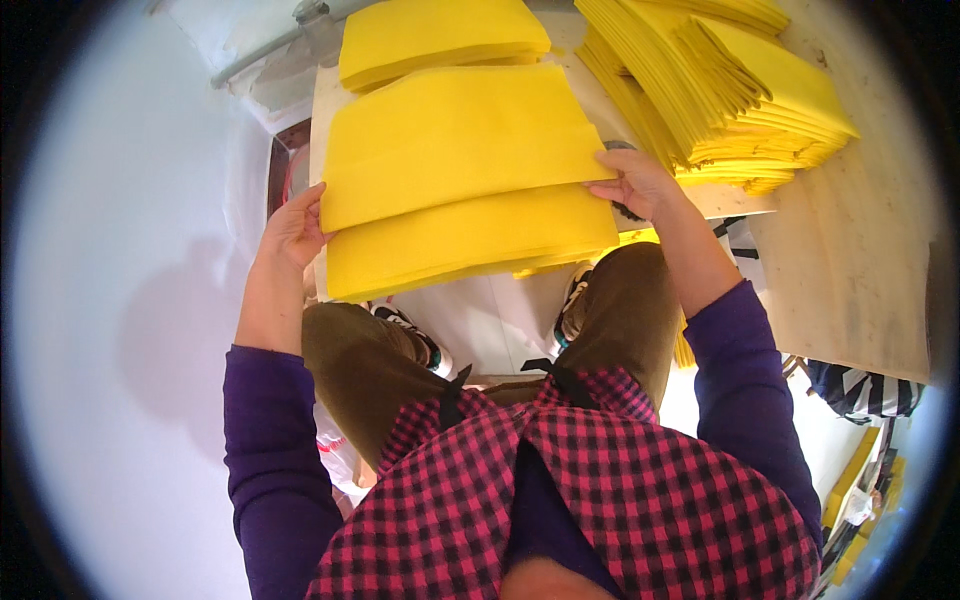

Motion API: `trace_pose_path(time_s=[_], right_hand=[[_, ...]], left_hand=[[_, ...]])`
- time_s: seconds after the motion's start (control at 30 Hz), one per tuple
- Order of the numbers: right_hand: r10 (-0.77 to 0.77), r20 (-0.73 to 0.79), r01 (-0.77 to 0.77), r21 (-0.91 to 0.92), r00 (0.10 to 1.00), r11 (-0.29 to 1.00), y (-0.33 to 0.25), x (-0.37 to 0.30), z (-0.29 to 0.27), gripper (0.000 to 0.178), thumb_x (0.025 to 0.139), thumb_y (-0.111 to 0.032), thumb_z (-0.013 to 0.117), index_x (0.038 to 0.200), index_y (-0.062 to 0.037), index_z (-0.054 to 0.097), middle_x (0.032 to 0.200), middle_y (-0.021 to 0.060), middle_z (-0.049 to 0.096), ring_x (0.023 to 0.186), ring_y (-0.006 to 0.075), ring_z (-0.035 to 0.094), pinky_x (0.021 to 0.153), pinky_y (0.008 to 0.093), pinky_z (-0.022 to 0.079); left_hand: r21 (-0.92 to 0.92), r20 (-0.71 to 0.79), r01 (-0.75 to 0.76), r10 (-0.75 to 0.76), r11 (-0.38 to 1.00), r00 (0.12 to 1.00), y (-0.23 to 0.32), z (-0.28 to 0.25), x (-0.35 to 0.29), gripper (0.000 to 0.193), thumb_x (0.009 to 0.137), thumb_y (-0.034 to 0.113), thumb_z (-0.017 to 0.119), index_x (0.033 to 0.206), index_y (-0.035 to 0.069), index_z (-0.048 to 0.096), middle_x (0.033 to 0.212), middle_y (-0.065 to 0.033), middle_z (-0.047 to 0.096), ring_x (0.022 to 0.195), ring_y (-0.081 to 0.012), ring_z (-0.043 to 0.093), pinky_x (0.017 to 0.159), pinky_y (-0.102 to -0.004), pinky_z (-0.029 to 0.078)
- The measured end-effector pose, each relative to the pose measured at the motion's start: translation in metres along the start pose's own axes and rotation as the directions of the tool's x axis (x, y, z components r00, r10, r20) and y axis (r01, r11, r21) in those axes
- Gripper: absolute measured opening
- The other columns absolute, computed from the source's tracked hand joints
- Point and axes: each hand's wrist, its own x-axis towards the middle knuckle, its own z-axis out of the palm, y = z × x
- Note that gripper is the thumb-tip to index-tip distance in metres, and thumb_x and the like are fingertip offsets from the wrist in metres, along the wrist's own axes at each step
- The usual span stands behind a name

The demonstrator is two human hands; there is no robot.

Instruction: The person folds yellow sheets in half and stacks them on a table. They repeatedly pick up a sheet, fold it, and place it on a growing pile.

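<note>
A yellow fabric sheet (460,140) stretches between my two hands over the table in front of me. My left hand (295,228) pinches its near left corner, and my right hand (640,184) pinches the near right corner between thumb and fingers. Under the sheet's near edge lies a stack of similar yellow sheets (470,240), sticking out toward me past the table's near side. Whether the held piece is one layer or several I cannot tell. Just beyond it sits another yellow stack (440,35). A dark round object (625,210) is partly hidden behind my right hand.
To the far right, a tall pile of folded yellow fabric (720,100) rests on the wooden table (850,260). A white wall (130,300) runs along my left. More yellow fabric (640,237) shows below the table edge by my right knee. A striped black-and-white item (865,390) hangs at the right.
</note>
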Motion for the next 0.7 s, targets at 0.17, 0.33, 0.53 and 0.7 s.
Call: trace_pose_path(time_s=[0.17, 0.33, 0.53, 0.7], right_hand=[[0.020, 0.076, -0.020, -0.004, 0.997, 1.000, -0.017, 0.029, -0.006, 0.035, 0.094, -0.022, 0.052, 0.120, 0.0019, 0.052, 0.110, 0.0111, 0.063, 0.101, 0.0207, 0.061, 0.085, 0.0322, 0.050], [-0.054, 0.108, 0.065, -0.106, 0.993, 0.992, -0.028, 0.061, -0.006, 0.033, 0.094, -0.022, 0.053, 0.115, 0.0026, 0.055, 0.105, 0.0112, 0.064, 0.094, 0.0190, 0.062, 0.083, 0.0309, 0.050], [-0.098, 0.058, 0.113, -0.370, 0.993, 0.922, -0.029, 0.067, -0.004, 0.026, 0.089, -0.020, 0.061, 0.105, 0.0004, 0.058, 0.095, 0.0080, 0.064, 0.084, 0.0152, 0.063, 0.073, 0.0289, 0.052], [-0.122, 0.075, 0.137, -0.253, 0.990, 0.958, -0.032, 0.069, -0.003, 0.023, 0.087, -0.022, 0.063, 0.097, -0.0015, 0.062, 0.084, 0.0056, 0.064, 0.069, 0.0127, 0.060, 0.058, 0.0260, 0.047]], left_hand=[[0.128, 0.091, -0.016, 0.005, 0.992, 0.996, 0.022, 0.005, 0.031, 0.025, 0.092, 0.018, 0.056, 0.108, -0.002, 0.058, 0.099, -0.0117, 0.068, 0.084, -0.0187, 0.066, 0.076, -0.0305, 0.054], [0.239, 0.073, -0.077, 0.061, 0.968, 0.995, 0.028, 0.031, 0.055, 0.027, 0.092, 0.014, 0.053, 0.115, -0.001, 0.055, 0.109, -0.0136, 0.064, 0.095, -0.0207, 0.064, 0.083, -0.0332, 0.052], [0.323, 0.148, -0.171, 0.129, 0.931, 0.981, 0.029, 0.030, 0.058, 0.032, 0.090, 0.014, 0.056, 0.119, 0.002, 0.052, 0.110, -0.0117, 0.063, 0.099, -0.0204, 0.062, 0.086, -0.0342, 0.051], [0.336, 0.217, -0.162, 0.092, 0.928, 0.972, 0.033, 0.021, 0.061, 0.034, 0.089, 0.011, 0.057, 0.121, 0.001, 0.052, 0.113, -0.0109, 0.062, 0.099, -0.0200, 0.062, 0.087, -0.0323, 0.050]])
